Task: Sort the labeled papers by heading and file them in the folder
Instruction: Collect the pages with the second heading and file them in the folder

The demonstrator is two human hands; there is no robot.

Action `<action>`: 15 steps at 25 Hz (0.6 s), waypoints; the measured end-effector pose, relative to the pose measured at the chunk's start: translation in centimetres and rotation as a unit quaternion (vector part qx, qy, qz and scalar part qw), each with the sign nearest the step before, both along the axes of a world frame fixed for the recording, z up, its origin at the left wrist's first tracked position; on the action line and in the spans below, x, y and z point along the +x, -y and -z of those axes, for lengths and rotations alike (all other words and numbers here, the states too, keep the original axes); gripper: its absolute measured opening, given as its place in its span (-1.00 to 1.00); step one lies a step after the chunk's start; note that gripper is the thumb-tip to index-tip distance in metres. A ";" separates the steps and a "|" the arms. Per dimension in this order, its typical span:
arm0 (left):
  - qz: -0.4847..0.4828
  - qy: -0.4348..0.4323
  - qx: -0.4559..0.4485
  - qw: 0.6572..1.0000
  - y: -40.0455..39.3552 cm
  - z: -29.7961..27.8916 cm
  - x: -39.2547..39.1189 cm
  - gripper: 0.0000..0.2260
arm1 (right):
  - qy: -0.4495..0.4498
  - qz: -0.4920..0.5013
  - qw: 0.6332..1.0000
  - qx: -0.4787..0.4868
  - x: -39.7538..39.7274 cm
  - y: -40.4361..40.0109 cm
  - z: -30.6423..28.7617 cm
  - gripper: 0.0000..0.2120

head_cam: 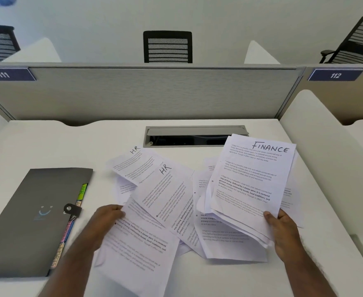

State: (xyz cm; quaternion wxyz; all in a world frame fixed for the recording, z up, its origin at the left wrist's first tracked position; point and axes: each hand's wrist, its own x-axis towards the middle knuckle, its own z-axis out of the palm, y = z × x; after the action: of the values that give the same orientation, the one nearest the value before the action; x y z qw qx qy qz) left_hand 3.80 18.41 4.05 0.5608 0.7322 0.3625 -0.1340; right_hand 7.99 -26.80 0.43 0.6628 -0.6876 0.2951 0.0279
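Observation:
A loose pile of printed white papers lies spread over the middle of the white desk. Two sheets headed HR [165, 185] lie at the pile's back left. My right hand [283, 234] grips the lower edge of a small stack topped by a sheet headed FINANCE [255, 176], tilted up off the desk. My left hand [105, 224] pinches the left edge of another sheet [137, 249] at the pile's near side; its heading is hidden. The grey folder [32, 219] lies closed at the left, its snap strap fastened and coloured index tabs showing along its right edge.
A grey cable tray [195, 136] with an open lid is set into the desk behind the papers. A grey partition [146, 93] closes off the back, white dividers stand at both sides, and office chairs stand beyond.

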 end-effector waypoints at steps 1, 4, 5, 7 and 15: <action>-0.011 0.001 -0.004 1.000 -0.9 -0.6 -0.1 -0.84 | -0.005 -0.002 1.000 0.001 0.1 -0.1 0.0 -0.82; -0.078 -0.003 0.013 0.997 -4.3 -1.1 -0.1 -0.88 | -0.016 -0.001 1.000 0.016 0.0 -0.4 0.0 -0.83; -0.097 -0.002 0.036 0.995 -5.5 -1.0 -0.1 -0.90 | -0.022 -0.001 1.000 0.020 0.1 -0.5 0.1 -0.84; -0.134 0.013 0.078 0.988 -7.5 -1.1 -0.2 -0.93 | -0.024 -0.003 1.000 0.017 0.1 -0.7 0.3 -0.82; -0.264 0.050 0.129 0.954 -13.9 -1.0 -2.8 -0.92 | 0.003 -0.033 0.999 -0.011 0.0 -2.1 0.8 -0.78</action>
State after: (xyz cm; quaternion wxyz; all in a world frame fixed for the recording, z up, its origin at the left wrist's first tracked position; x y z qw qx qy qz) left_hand 0.98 32.27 5.02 0.4941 0.6823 0.5286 0.1038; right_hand 7.95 -24.75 -0.34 0.6547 -0.7043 0.2707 0.0446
